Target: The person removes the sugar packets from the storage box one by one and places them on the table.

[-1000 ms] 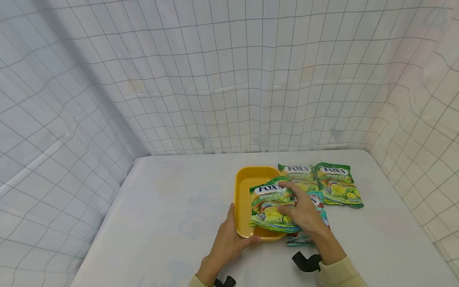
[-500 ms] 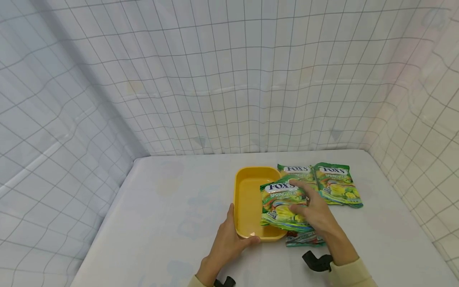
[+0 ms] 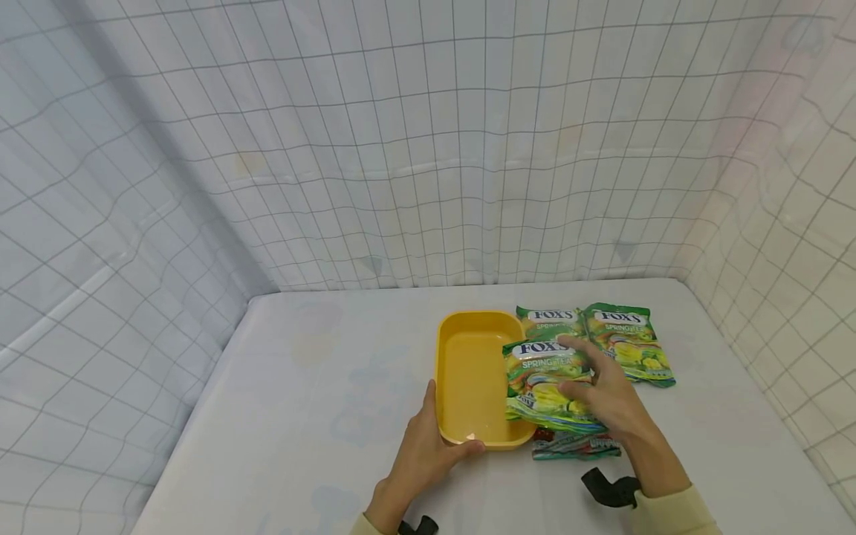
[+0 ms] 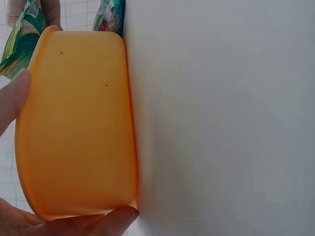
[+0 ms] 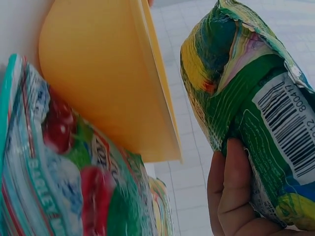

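A yellow plastic tub (image 3: 471, 371) stands on the table, its inside bare where visible. My left hand (image 3: 423, 447) grips its near left corner; in the left wrist view the thumb (image 4: 17, 93) touches the rim while fingers lie along the side. Raised over the tub's right edge is a green Fox's Spring Tea candy bag (image 3: 545, 383), which my right hand (image 3: 611, 394) pinches by its right side. Its barcode (image 5: 285, 123) faces the right wrist camera. Beneath it lies a teal and red candy bag (image 3: 578, 444), mostly hidden.
Two more green Spring Tea bags lie side by side behind: a partly covered candy bag (image 3: 550, 321) against the tub and a second candy bag (image 3: 631, 345) to its right. White gridded curtains (image 3: 428, 186) enclose the white table (image 3: 321, 401) at the back and sides.
My right hand has carried the green candy bag rightward, from over the tub to its right edge, uncovering more of the tub's inside. The left hand and the tub have stayed put.
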`<state>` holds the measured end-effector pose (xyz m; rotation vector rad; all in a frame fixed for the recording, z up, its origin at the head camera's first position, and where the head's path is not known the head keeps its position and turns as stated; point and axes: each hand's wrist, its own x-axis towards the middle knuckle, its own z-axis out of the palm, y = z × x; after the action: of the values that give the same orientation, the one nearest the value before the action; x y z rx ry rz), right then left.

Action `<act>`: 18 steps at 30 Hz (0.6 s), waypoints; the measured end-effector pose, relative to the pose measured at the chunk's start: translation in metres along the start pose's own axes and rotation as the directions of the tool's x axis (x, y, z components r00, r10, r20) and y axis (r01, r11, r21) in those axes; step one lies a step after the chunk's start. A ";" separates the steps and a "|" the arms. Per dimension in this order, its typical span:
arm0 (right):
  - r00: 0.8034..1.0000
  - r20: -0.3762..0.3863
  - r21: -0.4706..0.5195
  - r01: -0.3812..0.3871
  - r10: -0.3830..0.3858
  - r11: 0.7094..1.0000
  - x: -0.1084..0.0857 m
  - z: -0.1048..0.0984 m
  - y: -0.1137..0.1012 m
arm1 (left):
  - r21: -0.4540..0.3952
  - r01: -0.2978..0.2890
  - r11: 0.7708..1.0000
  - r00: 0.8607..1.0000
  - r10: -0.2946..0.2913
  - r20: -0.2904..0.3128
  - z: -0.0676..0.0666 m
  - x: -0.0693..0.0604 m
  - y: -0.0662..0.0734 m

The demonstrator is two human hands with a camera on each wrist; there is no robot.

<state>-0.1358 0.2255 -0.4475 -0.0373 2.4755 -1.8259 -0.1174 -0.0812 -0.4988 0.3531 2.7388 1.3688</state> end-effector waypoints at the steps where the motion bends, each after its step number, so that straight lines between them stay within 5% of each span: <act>1: 1.000 -0.005 -0.007 0.000 0.000 1.000 0.000 -0.002 0.001 | 0.003 -0.003 1.000 1.000 0.003 0.000 0.000 0.000 0.000; 18: 0.997 -0.078 -0.044 -0.006 0.002 0.999 -0.006 -0.047 0.017 | -0.006 -0.052 0.999 0.999 0.052 -0.008 -0.001 0.001 -0.001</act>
<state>-0.1329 0.2759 -0.4501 0.0372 2.5658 -1.8048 -0.1186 -0.0826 -0.4986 0.4228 2.7492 1.3934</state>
